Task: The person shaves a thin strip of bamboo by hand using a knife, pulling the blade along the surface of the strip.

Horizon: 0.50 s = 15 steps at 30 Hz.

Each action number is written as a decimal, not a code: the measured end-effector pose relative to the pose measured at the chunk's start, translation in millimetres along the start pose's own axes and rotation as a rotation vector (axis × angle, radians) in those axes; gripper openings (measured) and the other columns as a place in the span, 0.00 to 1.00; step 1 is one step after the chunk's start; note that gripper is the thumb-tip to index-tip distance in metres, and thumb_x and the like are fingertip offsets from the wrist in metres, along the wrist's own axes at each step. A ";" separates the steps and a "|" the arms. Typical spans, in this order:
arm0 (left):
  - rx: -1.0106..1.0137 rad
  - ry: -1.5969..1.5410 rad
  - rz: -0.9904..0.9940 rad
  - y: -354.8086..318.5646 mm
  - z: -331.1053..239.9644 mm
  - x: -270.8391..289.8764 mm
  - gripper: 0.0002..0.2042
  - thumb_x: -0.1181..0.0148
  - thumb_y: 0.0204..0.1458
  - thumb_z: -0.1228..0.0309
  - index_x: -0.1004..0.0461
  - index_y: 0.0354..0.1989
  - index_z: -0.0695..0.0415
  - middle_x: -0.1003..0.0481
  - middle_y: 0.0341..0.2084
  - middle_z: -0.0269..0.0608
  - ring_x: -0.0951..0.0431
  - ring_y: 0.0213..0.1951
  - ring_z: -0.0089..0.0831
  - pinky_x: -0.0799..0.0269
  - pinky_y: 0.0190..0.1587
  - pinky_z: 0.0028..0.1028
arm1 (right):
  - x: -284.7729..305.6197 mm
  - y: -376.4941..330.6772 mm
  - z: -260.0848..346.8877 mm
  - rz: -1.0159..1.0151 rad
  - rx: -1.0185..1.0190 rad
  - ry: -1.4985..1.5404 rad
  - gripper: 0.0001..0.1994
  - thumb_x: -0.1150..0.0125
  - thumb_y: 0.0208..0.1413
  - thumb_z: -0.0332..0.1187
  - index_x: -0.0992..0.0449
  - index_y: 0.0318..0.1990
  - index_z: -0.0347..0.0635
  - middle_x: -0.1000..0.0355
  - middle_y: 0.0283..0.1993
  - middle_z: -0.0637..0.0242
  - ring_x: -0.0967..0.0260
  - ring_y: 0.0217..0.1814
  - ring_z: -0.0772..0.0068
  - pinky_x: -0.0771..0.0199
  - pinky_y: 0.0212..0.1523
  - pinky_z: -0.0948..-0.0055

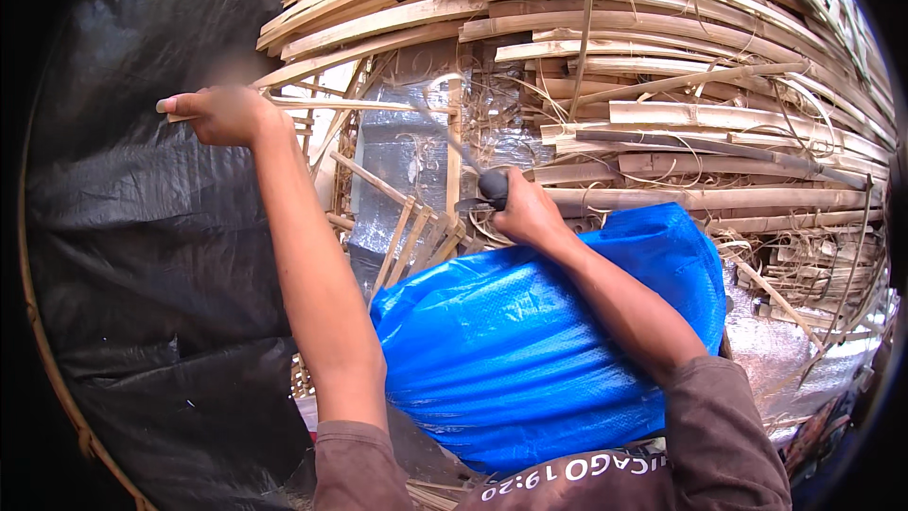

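My left hand (227, 115) is out at the upper left, its fingers closed around a thin, pale bamboo strip (364, 105). Part of that hand is blurred. From it the strip runs rightward, nearly level, above the silvery floor sheet. My right hand (532, 213), near the middle, grips a knife (493, 186) by its dark handle. The knife's grey blade points up and to the left, and its tip comes close to the strip. Whether blade and strip touch I cannot tell. A blue plastic sheet (530, 341) covers my lap, beneath my right forearm.
Long split bamboo slats (681, 114) are stacked across the top and right, with curled shavings among them. A small slatted wooden piece (421, 232) lies before the blue sheet. Black plastic sheeting (151, 274) spreads on the left. Shorter pieces (813, 270) are piled at the right.
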<state>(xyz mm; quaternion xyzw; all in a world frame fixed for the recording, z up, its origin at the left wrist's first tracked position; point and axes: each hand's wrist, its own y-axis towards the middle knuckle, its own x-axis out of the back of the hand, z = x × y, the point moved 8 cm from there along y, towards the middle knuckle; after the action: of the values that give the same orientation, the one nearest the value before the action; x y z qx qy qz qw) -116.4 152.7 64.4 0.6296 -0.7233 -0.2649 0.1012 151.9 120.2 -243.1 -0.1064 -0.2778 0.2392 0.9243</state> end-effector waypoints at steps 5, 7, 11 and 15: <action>0.076 0.047 -0.005 -10.0 -3.1 4.6 0.38 0.72 0.66 0.45 0.32 0.45 0.78 0.26 0.36 0.63 0.23 0.40 0.48 0.24 0.43 0.39 | -4.4 14.8 -22.1 0.002 -0.034 0.097 0.21 0.37 0.42 0.30 0.32 0.45 0.32 0.25 0.36 0.37 0.25 0.41 0.36 0.27 0.43 0.46; 0.090 0.060 0.002 -10.5 0.8 -0.5 0.38 0.72 0.66 0.45 0.31 0.42 0.77 0.26 0.35 0.61 0.24 0.38 0.47 0.25 0.43 0.39 | -17.4 12.6 -23.7 0.232 -0.196 0.521 0.20 0.37 0.42 0.30 0.31 0.45 0.32 0.25 0.36 0.39 0.25 0.39 0.36 0.26 0.42 0.49; 0.095 0.063 0.035 -14.1 1.4 -5.1 0.37 0.73 0.66 0.45 0.32 0.31 0.73 0.27 0.30 0.54 0.28 0.32 0.42 0.27 0.42 0.37 | 24.7 -3.4 33.4 -0.030 0.075 0.434 0.18 0.37 0.41 0.28 0.32 0.41 0.35 0.25 0.29 0.48 0.25 0.32 0.46 0.27 0.36 0.57; 0.037 0.013 0.024 -6.4 1.8 -2.1 0.33 0.71 0.66 0.44 0.37 0.26 0.65 0.33 0.23 0.45 0.34 0.25 0.35 0.31 0.33 0.34 | 58.1 -37.7 103.5 -0.108 0.382 0.391 0.20 0.36 0.41 0.29 0.33 0.44 0.35 0.25 0.33 0.40 0.25 0.38 0.37 0.27 0.39 0.48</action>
<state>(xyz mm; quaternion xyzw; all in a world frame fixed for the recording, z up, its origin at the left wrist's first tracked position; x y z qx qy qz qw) -111.4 154.7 60.0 0.6245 -0.7348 -0.2460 0.0974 150.5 123.4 -118.5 0.0407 -0.0493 0.2124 0.9751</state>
